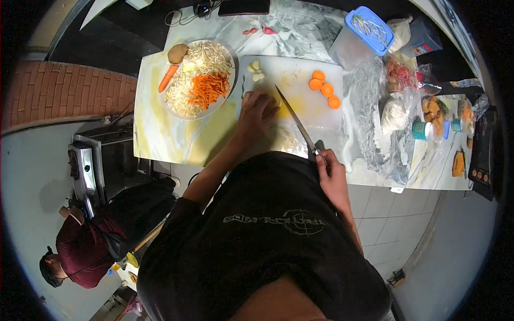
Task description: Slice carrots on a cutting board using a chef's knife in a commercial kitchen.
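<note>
My right hand (332,174) grips the handle of a long kitchen knife (296,118), its blade slanting over the white cutting board (293,72) with the tip pointing away from me. At the board's left side, my left hand (257,110) rests with bent fingers; a small pale piece shows by its fingertips, and whether it is pinched is unclear. Peeled garlic cloves (255,71) lie just beyond that hand. Carrot slices (327,89) sit at the board's right. Left of the board, a plate (227,94) holds bean sprouts (209,56), shredded carrot (207,90), a carrot piece (168,78) and a brown round item (178,53).
Shallots (268,29) and a dark flat device (244,7) lie at the far edge. A plastic container with a blue lid (369,30) and bagged foods (395,116) stand right. Another person (88,248) is at the lower left, near a stove (85,168).
</note>
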`<state>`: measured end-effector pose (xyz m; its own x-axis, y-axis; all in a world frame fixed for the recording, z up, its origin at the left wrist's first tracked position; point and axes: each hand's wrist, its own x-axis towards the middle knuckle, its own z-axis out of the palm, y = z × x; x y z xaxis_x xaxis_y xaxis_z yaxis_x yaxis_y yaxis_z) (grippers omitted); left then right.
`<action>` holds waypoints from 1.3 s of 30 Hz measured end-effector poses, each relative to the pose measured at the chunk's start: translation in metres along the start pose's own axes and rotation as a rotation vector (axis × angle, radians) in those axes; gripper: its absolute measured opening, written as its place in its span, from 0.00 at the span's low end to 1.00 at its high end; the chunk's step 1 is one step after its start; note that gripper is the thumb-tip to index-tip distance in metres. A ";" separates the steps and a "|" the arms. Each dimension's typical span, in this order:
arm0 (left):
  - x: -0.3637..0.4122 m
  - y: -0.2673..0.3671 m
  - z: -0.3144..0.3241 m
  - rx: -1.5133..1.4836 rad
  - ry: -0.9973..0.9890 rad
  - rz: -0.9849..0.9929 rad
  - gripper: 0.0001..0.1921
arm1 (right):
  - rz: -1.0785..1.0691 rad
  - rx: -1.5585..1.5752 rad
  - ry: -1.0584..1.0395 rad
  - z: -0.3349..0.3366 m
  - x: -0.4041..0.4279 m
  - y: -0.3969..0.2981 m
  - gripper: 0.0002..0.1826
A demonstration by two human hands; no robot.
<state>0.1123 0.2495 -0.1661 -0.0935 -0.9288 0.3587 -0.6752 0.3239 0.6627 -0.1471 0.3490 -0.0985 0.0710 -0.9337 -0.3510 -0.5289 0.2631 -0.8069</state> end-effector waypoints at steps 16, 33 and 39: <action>-0.005 0.006 0.002 0.014 -0.036 -0.016 0.07 | -0.008 -0.099 0.020 -0.009 0.002 -0.008 0.09; 0.000 -0.004 0.006 0.029 -0.107 0.057 0.08 | -0.065 -0.143 0.036 -0.005 0.002 -0.007 0.09; 0.004 -0.004 0.002 -0.002 -0.118 0.088 0.08 | -0.061 -0.157 0.011 -0.006 0.003 -0.007 0.09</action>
<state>0.1137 0.2437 -0.1686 -0.2377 -0.9115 0.3355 -0.6592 0.4051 0.6335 -0.1484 0.3428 -0.0905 0.0977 -0.9497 -0.2977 -0.6495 0.1658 -0.7421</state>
